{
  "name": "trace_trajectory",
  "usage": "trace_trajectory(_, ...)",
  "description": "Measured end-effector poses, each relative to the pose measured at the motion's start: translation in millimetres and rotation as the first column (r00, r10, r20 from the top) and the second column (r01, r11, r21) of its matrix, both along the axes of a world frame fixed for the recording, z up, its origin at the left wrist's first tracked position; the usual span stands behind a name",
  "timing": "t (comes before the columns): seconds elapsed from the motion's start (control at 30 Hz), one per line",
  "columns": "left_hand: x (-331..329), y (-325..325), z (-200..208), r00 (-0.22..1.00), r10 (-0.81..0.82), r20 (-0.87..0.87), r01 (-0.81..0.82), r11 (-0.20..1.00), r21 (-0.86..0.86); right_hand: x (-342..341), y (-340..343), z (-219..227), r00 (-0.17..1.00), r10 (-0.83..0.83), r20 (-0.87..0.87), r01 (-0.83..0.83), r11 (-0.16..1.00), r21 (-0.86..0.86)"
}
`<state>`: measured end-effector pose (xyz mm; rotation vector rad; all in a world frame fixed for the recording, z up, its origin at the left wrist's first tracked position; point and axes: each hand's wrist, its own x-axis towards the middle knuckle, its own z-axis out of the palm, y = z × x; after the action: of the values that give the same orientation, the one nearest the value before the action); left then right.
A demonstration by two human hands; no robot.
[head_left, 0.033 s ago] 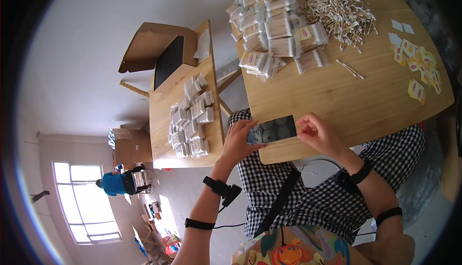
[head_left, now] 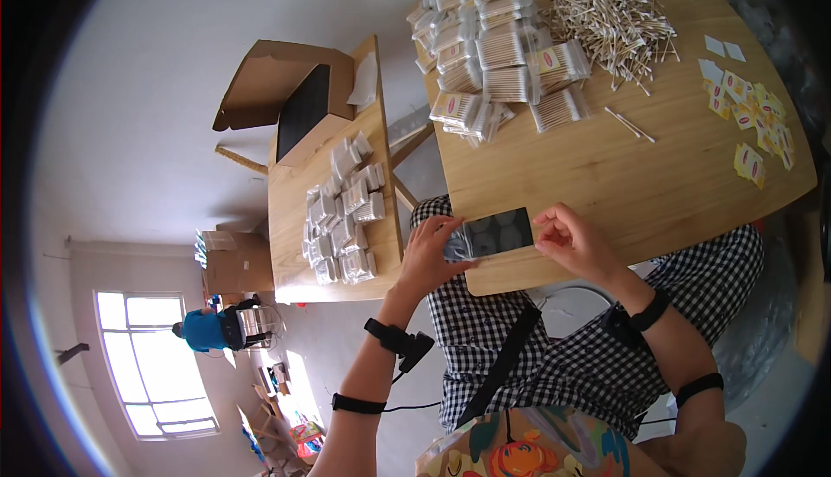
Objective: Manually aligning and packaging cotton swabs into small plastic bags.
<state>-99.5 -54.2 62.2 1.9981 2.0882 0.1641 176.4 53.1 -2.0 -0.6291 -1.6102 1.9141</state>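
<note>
A dark smartphone (head_left: 500, 232) is held low over the front left edge of the near table, its screen showing grey rounded shapes. My left hand (head_left: 427, 254) grips its left end, with the thumb along the near side and the fingers along the far side. At the phone's other end is my right hand (head_left: 573, 239), its thumb and index finger apart and the rest loosely curled. Those fingertips are right beside the phone's edge; whether they touch it is hard to see. Nothing shows between the right fingers.
Bagged cotton swabs (head_left: 502, 48) are stacked at the table's far left, beside a loose swab heap (head_left: 610, 27). A few swabs (head_left: 629, 125) lie apart. Yellow cards (head_left: 755, 118) are scattered right. A side table holds more bags (head_left: 346, 204) and an open carton (head_left: 303, 100). A person (head_left: 205, 330) is far off.
</note>
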Motion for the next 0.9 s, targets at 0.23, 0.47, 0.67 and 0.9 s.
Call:
trace_trajectory(0.23,-1.2,4.1,-1.2,1.0,-0.011,0.021,0.012,0.999,-0.034,1.4,0.7,1.7,1.0,0.009,0.007,-0.009,1.0,-0.024)
trace_trajectory(0.47,8.6,21.3,-5.4,0.993,-0.051,0.109,0.048,0.998,0.027,0.0,-0.1,-1.7,1.0,0.009,0.001,-0.009,0.999,-0.051)
trace_trajectory(0.67,29.5,17.1,-20.8,0.928,0.011,0.373,-0.093,0.975,0.203,3.5,-1.7,0.6,0.999,-0.015,0.036,0.017,0.998,-0.061)
trace_trajectory(0.9,-21.7,-32.9,-47.1,0.231,0.624,0.747,-0.894,0.439,-0.091,6.3,0.6,3.3,1.0,-0.018,-0.014,0.015,0.991,-0.136)
